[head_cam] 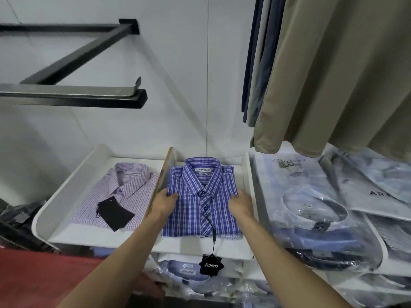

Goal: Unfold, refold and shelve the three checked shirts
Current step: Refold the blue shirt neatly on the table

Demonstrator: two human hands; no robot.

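On the white shelf (224,245), left hand (165,202) and right hand (241,202) grip one folded blue checked shirt (201,203) beside one lilac shirt (124,190).

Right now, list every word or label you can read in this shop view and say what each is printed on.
"BLENTINO": white neck label inside the folded blue checked shirt.
"BLENTINO": black hang tag dangling below it.
"ARISTINO", upside down: clear plastic shirt bag.
"AR", cut off: neighbouring clear bag.
Unreadable: lilac checked shirt's collar label, lower bagged shirt's label.

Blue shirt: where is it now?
Head view, centre: the blue shirt lies folded in the middle shelf bin, right of the lilac shirt, gripped by left hand and right hand.
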